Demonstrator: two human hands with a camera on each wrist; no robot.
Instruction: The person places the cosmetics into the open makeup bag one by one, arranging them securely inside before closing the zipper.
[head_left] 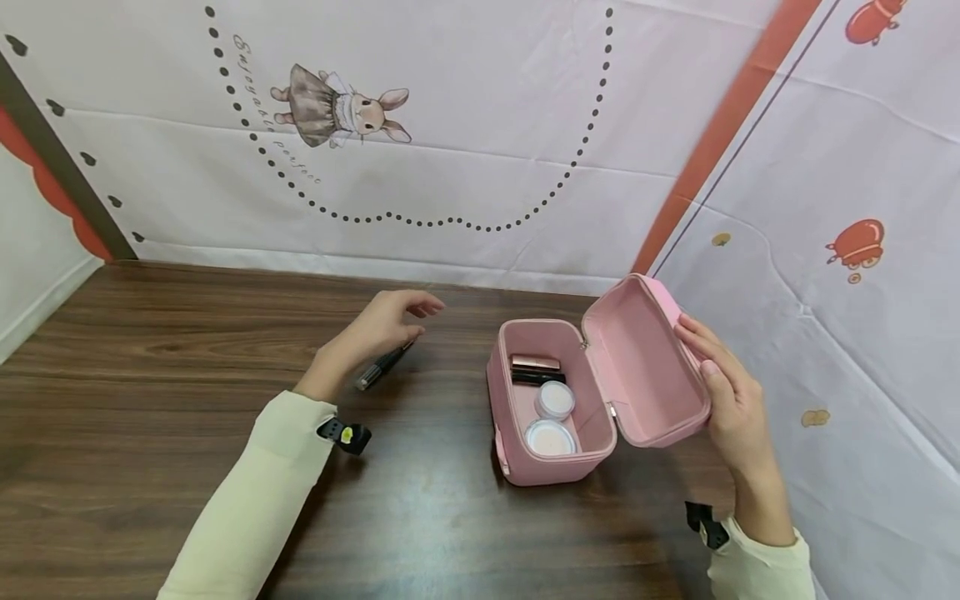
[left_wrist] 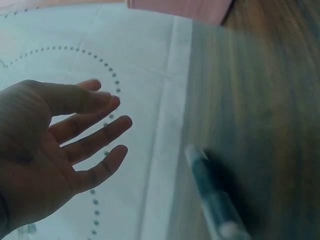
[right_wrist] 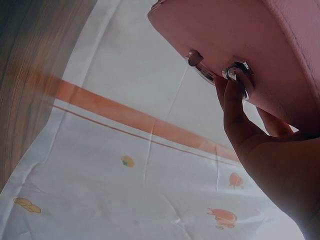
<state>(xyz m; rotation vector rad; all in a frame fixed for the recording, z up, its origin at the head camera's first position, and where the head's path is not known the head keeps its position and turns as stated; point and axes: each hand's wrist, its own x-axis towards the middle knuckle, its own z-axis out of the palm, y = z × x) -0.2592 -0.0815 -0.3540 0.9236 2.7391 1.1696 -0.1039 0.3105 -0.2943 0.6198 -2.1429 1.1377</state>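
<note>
One bare left hand [head_left: 384,327] is hovering low over the dark wooden surface [head_left: 187,375], its fingers loosely bent and spaced apart, the thumb standing off from them; it is holding nothing. Just beside and below it, on the thumb side, a slim dark pen-like item [head_left: 382,368] is lying flat on the surface. Its long axis is slanting from a near-left end by the wrist to a far-right end by the thumb, roughly parallel to the hand — so the item is running along the hand rather than across it. In the head view the thumb is overlapping that far end; the left wrist view, though blurred, is showing the fingers and the item apart.

Well to the right of the item, a pink case [head_left: 498,417] is standing open on the surface. Inside, a pale tube [head_left: 535,363] and a black tube [head_left: 536,378] are lying side by side toward the back, with two round white-topped jars [head_left: 556,400] sitting nearer the front. The lid [head_left: 645,367] is hanging open on the case's right side, and the right hand [head_left: 731,387] is holding its outer edge — thumb along the rim, fingers behind, fingertips close by a metal fitting [right_wrist: 235,73] in the right wrist view. The left hand is clearly lying nearer the pen-like item; the case is standing between that item and the right hand.
</note>
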